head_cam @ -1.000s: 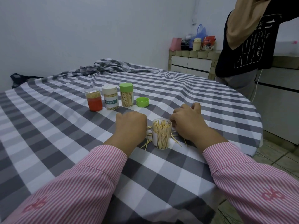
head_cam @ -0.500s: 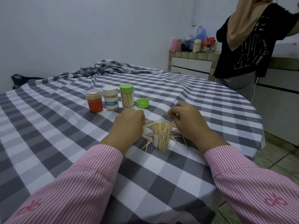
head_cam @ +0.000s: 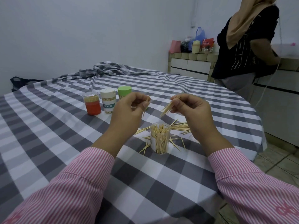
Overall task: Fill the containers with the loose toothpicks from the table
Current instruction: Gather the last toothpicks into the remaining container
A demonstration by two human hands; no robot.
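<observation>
Both hands are raised above the desk (head_cam: pixel 48 126), which is covered in a grey and white checked cloth. The right hand (head_cam: pixel 192 110) pinches a small bundle of toothpicks (head_cam: pixel 167 109) between thumb and fingers, the sticks slanting down toward 7 o'clock. The left hand (head_cam: pixel 129 110) has its fingers curled and pinches a few toothpicks (head_cam: pixel 144 111) that point downward from the fingertips.

Below and between the hands stands an open clear container (head_cam: pixel 159 139), upright and partly filled with toothpicks standing on end. Loose toothpicks (head_cam: pixel 179 127) lie scattered on the cloth around it, most of them from 12 to 3 o'clock of the container, a few at 8 o'clock.

At 10 o'clock from the clear container, well apart from it, three closed containers stand in a row: an orange one (head_cam: pixel 92 103), a white one labelled toothpick (head_cam: pixel 108 101) and a green-lidded one (head_cam: pixel 124 92), partly hidden behind the left hand.

A second person in a black top (head_cam: pixel 242 50) stands at 2 o'clock beside a tiled counter (head_cam: pixel 191 62)
</observation>
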